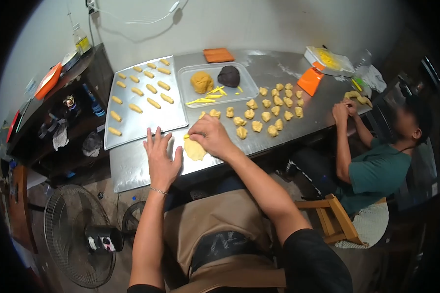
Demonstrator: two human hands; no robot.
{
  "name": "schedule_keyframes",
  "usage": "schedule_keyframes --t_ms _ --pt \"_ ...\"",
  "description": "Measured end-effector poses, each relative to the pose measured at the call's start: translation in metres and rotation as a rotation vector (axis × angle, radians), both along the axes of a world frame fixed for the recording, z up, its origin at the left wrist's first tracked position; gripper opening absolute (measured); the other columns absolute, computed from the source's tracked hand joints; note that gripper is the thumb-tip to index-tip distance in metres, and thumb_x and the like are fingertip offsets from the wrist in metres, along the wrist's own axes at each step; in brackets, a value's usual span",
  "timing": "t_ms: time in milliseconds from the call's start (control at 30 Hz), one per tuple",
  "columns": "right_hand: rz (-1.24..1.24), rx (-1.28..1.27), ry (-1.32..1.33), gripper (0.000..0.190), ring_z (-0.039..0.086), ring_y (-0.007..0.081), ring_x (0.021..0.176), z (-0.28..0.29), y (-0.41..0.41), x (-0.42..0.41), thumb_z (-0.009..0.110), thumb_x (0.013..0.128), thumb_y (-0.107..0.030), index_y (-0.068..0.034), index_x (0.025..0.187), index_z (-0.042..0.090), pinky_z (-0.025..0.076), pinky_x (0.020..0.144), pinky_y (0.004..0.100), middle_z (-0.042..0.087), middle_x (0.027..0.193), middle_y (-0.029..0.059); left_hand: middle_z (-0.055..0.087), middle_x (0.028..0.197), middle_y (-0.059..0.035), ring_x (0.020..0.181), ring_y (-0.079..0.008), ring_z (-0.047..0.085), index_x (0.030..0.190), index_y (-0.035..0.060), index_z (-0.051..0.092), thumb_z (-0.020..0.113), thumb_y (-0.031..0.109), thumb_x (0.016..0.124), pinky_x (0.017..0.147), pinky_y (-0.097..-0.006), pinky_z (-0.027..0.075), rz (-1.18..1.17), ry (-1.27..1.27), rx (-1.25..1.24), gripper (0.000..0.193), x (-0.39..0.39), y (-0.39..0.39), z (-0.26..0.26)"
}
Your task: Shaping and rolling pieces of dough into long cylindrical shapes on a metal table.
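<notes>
A flattened oval of pale dough (pixel 195 149) lies on the steel table before me. At its far end my right hand (pixel 211 135) pinches a yellow filling stick (pixel 186 136). My left hand (pixel 162 155) rests by the near edge of a metal tray, fingers spread, holding nothing. Rows of small dough rolls (pixel 153 103) lie on the metal tray (pixel 143 132). Behind my right hand, a plastic lid (pixel 255 86) bears a ball of orange-yellow dough (pixel 201 82), a dark dough ball (pixel 228 76) and several yellow sticks (pixel 207 100). Several dough lumps (pixel 266 116) are spread to the right.
An orange kitchen scale (pixel 310 81) and a white container of yellow pieces (pixel 328 58) stand at the back right. A seated person (pixel 381 164) handles dough at the table's right end. A floor fan (pixel 79 234) and a dark shelf (pixel 64 135) are on the left.
</notes>
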State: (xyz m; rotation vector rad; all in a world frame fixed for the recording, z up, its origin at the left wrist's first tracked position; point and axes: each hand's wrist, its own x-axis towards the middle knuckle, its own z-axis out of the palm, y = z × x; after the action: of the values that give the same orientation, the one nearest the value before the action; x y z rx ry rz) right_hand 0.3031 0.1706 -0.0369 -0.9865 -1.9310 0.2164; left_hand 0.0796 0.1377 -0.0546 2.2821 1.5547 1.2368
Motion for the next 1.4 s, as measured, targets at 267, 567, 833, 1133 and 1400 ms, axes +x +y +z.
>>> schedule_keyframes --t_ms 267,567,833,1133,1400 --pt "-0.129 -0.025 -0.019 0.014 0.066 0.0289 0.103 -0.007 -0.014 0.002 0.081 0.085 -0.010 -0.009 0.099 0.082 0.045 0.097 0.0444 0.074 0.097 0.0057 0.078 0.118 -0.0162 0.108 -0.0373 0.070 0.112 0.0018 0.076 0.077 0.007 0.090 0.095 -0.0430 0.057 -0.208 -0.092 0.177 0.023 0.007 0.007 0.012" --pt "-0.094 -0.029 -0.021 0.003 0.065 0.0288 0.101 -0.003 -0.005 0.006 0.076 0.088 -0.009 -0.009 0.091 0.078 0.043 0.096 0.0439 0.071 0.092 0.0059 0.071 0.097 -0.0157 0.092 -0.0355 0.066 0.105 -0.0013 0.077 0.074 0.010 0.092 0.086 -0.0445 0.054 -0.162 -0.163 0.010 0.017 0.025 0.026 0.013" --pt "-0.124 -0.052 0.020 0.011 0.065 0.0272 0.101 -0.008 -0.007 0.003 0.080 0.089 -0.011 -0.011 0.099 0.085 0.042 0.098 0.0428 0.073 0.094 0.0051 0.068 0.100 -0.0135 0.098 -0.0336 0.065 0.111 0.0015 0.081 0.077 0.016 0.093 0.090 -0.0443 0.053 -0.147 -0.016 0.000 0.024 0.023 0.023 0.017" --pt "-0.167 -0.137 -0.057 0.013 0.064 0.0258 0.103 -0.004 -0.003 0.005 0.079 0.092 -0.015 -0.012 0.102 0.086 0.039 0.098 0.0430 0.074 0.094 0.0043 0.069 0.095 -0.0111 0.096 -0.0311 0.067 0.105 0.0052 0.084 0.077 0.019 0.094 0.086 -0.0431 0.053 -0.126 -0.019 -0.080 0.019 0.027 0.027 0.021" --pt "-0.161 -0.148 -0.100 0.017 0.062 0.0247 0.106 -0.003 -0.004 0.000 0.079 0.093 -0.027 -0.013 0.102 0.086 0.036 0.103 0.0457 0.073 0.097 0.0034 0.069 0.088 -0.0110 0.082 -0.0278 0.068 0.104 0.0055 0.086 0.079 0.022 0.095 0.076 -0.0401 0.053 -0.110 -0.063 -0.065 0.020 0.021 0.040 0.007"
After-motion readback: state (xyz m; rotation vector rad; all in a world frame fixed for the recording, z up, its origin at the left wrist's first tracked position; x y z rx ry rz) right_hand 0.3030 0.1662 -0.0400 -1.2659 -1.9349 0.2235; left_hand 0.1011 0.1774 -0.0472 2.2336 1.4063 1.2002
